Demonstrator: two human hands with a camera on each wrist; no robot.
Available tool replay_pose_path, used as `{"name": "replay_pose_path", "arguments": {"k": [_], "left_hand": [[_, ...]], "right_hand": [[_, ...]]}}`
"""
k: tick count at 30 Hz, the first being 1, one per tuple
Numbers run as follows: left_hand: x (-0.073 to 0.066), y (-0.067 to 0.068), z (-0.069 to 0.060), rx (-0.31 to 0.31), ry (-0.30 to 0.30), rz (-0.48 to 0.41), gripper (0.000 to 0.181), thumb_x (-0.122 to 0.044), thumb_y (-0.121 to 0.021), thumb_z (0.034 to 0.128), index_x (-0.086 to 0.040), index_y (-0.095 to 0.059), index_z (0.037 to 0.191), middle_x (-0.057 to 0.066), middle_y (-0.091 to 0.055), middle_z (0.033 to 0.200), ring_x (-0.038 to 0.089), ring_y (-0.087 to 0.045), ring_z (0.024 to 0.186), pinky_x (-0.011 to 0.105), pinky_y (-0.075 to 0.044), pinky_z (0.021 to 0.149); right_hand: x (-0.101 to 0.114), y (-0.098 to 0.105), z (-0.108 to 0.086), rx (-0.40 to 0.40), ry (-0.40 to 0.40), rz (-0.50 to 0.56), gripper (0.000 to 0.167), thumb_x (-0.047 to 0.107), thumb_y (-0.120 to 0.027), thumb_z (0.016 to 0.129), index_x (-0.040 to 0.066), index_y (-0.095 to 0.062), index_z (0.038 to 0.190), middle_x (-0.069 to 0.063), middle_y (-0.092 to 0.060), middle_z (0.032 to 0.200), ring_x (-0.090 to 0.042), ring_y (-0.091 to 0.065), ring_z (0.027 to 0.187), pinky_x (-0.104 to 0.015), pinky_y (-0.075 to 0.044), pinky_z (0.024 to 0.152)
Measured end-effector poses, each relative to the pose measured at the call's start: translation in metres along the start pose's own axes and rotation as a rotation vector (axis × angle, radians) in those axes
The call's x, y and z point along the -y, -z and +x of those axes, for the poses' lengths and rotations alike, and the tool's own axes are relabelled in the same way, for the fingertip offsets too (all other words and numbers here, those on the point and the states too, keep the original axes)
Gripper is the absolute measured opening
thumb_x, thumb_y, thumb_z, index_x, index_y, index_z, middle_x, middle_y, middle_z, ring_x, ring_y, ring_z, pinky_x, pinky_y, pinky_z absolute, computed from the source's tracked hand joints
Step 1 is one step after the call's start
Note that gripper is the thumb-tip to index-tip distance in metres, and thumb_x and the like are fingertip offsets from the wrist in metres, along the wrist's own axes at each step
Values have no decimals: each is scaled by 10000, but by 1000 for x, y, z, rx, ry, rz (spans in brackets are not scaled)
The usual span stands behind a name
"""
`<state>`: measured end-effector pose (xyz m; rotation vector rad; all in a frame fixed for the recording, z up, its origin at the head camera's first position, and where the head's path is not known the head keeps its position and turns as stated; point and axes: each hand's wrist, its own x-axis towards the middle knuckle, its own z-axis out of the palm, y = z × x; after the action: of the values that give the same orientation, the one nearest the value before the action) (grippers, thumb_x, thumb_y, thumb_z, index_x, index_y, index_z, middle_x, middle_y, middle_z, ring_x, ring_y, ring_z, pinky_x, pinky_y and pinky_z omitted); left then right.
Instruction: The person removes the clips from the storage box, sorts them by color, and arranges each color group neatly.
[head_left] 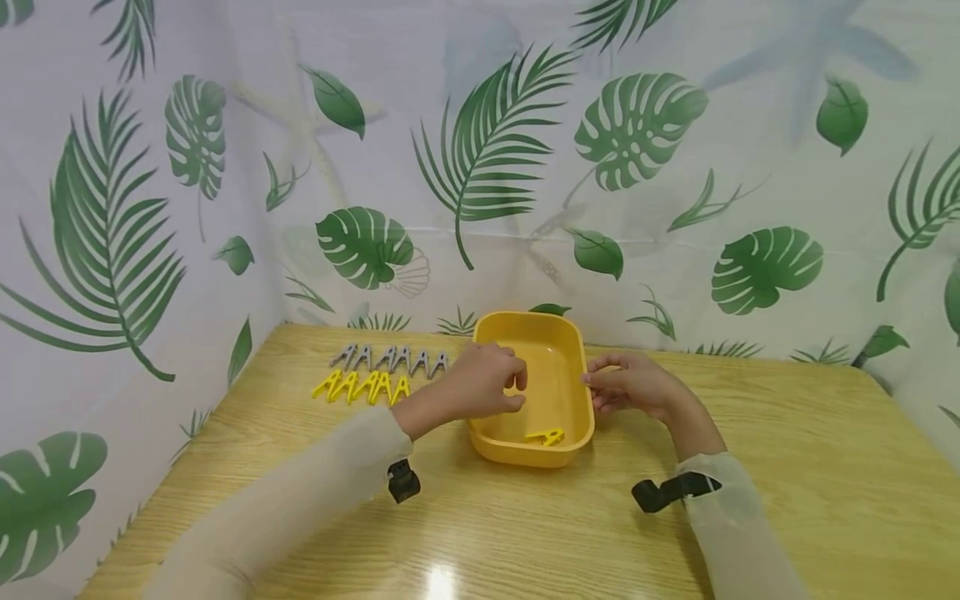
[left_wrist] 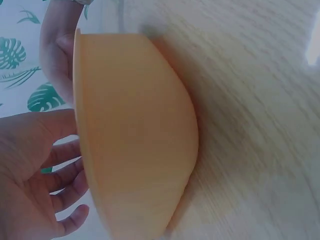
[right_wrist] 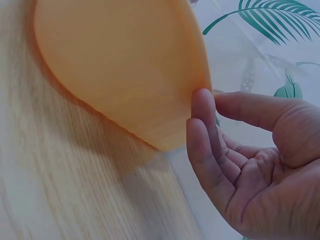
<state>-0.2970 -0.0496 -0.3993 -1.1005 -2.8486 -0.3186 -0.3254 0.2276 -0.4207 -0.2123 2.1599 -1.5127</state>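
Note:
A yellow plastic tub [head_left: 531, 455] stands near the back of the table, with one yellow clothespin [head_left: 551, 437] lying in its near end. My left hand [head_left: 483, 382] is over the tub's left side, thumb and fingers apart and loosely bent. Nothing shows between them; in the left wrist view that hand [left_wrist: 30, 170] is beside the tub's rim. At the right side, my right hand [head_left: 633, 385] pinches the rim between thumb and fingers, as the right wrist view shows on the tub wall [right_wrist: 125, 65].
Left of the tub, a row of several grey clothespins [head_left: 402, 358] lies behind a row of several yellow clothespins [head_left: 367, 386]. The wooden table [head_left: 525, 533] meets a leaf-print cloth [head_left: 517, 275] at the back and left.

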Motion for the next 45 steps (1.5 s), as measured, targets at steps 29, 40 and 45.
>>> {"name": "replay_pose_path", "arguments": {"k": [29, 40, 45], "left_hand": [[-15, -22, 13, 269, 29, -57, 192, -326, -822, 862, -232, -726, 726, -131, -631, 705, 75, -554, 741, 281, -378, 757], [-11, -29, 19, 207, 27, -18, 151, -270, -790, 875, -227, -737, 741, -130, -650, 720, 70, -566, 734, 305, -407, 781], [-7, -23, 18, 145, 28, -1, 132, -282, -783, 886, -212, -754, 777, -106, -640, 775, 79, -548, 756, 315, -387, 778]], "right_hand": [[-1, 1, 1, -14, -15, 5, 321, 197, -616, 1016, -27, -512, 1222, 8, -682, 823, -102, -677, 692, -296, -606, 756], [-1, -1, 3, -12, -21, 6, 314, 192, -610, 1018, -31, -513, 1218, 1, -683, 815, -104, -676, 684, -290, -605, 738], [-2, 0, 2, -15, -17, -1, 312, 195, -607, 1021, -29, -514, 1217, 2, -680, 816, -101, -673, 683, -293, -605, 738]]}}
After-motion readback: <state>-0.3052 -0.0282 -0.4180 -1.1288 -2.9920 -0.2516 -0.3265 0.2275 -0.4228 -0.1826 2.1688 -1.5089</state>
